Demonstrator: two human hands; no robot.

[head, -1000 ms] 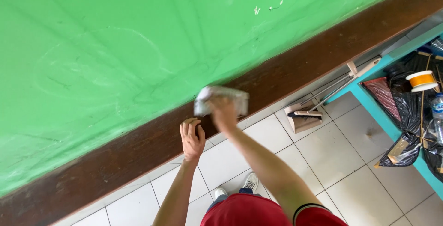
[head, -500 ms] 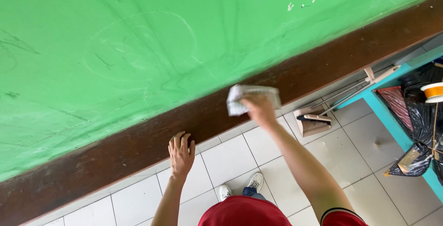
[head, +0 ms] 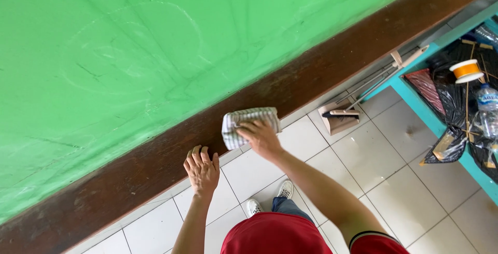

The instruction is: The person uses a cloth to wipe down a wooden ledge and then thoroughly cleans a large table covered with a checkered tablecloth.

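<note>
Striped cloth (head: 249, 125) on brown ledge (head: 321, 72)

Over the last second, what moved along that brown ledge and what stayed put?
The right hand slid the folded checked cloth along the dark brown ledge, first toward the dustpan, then back toward the left hand. It kept the cloth pressed under its fingers throughout. The left hand stayed braced on the ledge's edge. The green board and the dustpan look unchanged.

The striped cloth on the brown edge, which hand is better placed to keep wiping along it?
Right. The right hand already presses the striped cloth against the brown edge; the left hand is empty, resting on the edge lower down, apparently bracing.
</note>
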